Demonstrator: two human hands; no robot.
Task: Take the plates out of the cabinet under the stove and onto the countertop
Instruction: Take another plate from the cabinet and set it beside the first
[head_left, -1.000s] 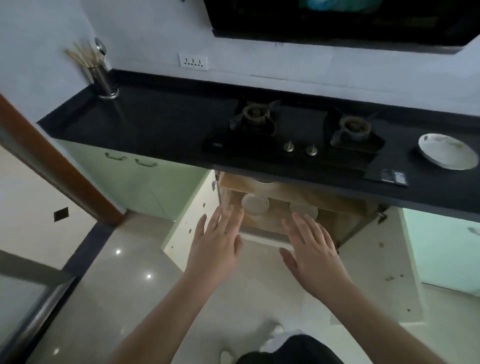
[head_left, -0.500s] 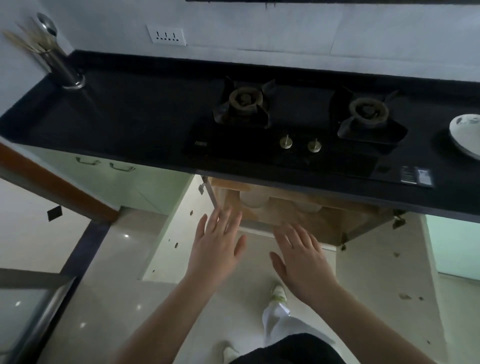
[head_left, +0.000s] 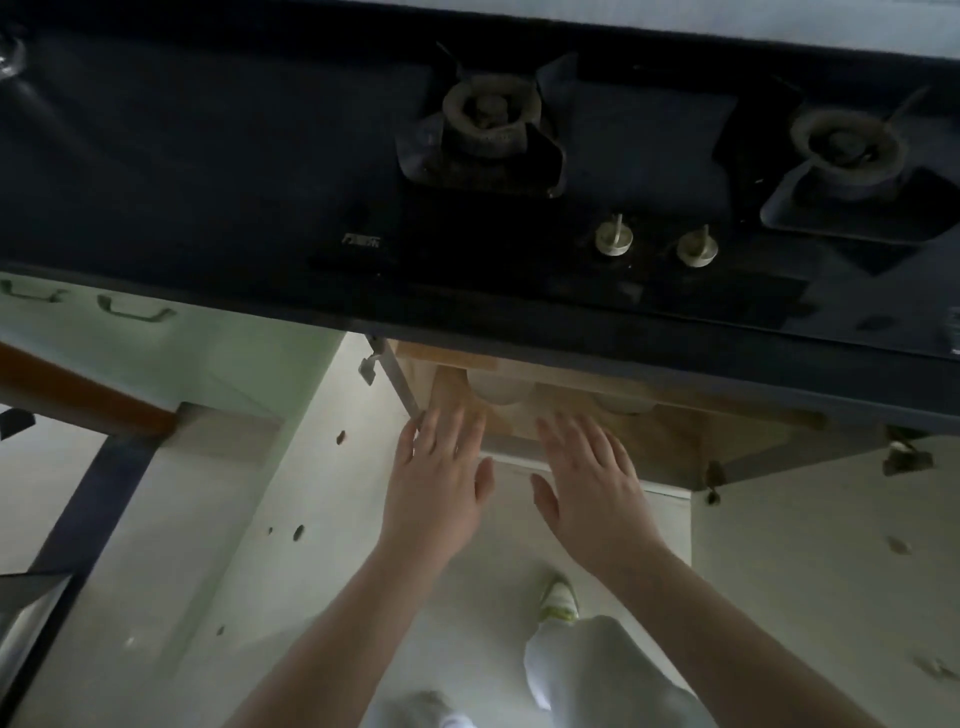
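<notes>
I am seeing the plates as two pale rounded shapes inside the open cabinet (head_left: 649, 441) under the stove: the left plate (head_left: 496, 387) is peeking out just below the countertop edge, and the right plate (head_left: 623, 404) is showing only as a thin sliver, both partly hidden by the overhang. Compared with a second ago, much less of them is showing, because the view has been closing in and tipping down; the white plate that was lying on the counter at far right has slipped out of frame, as have the utensil holder and the wall socket.

My left hand (head_left: 434, 483) is reaching toward the cabinet's left front corner, fingers spread and flat, gripping nothing, its fingertips just beside the metal hinge rail (head_left: 400, 384). My right hand (head_left: 592, 483) is hovering close beside it, likewise splayed and empty, fingertips over the front lip of the wooden shelf, just short of the left plate. Both hands are sitting nearer the opening than they were in the earlier frames, and closer to each other.

Above, the black countertop (head_left: 182, 182) is filling the top of the view, with the left burner (head_left: 491, 117), the right burner (head_left: 844, 148) and two metal knobs (head_left: 613, 240) between them. Pale green cabinet doors with handles (head_left: 135, 310) are lying to the left, and a shoe (head_left: 558, 597) is standing on the light floor below my hands.
</notes>
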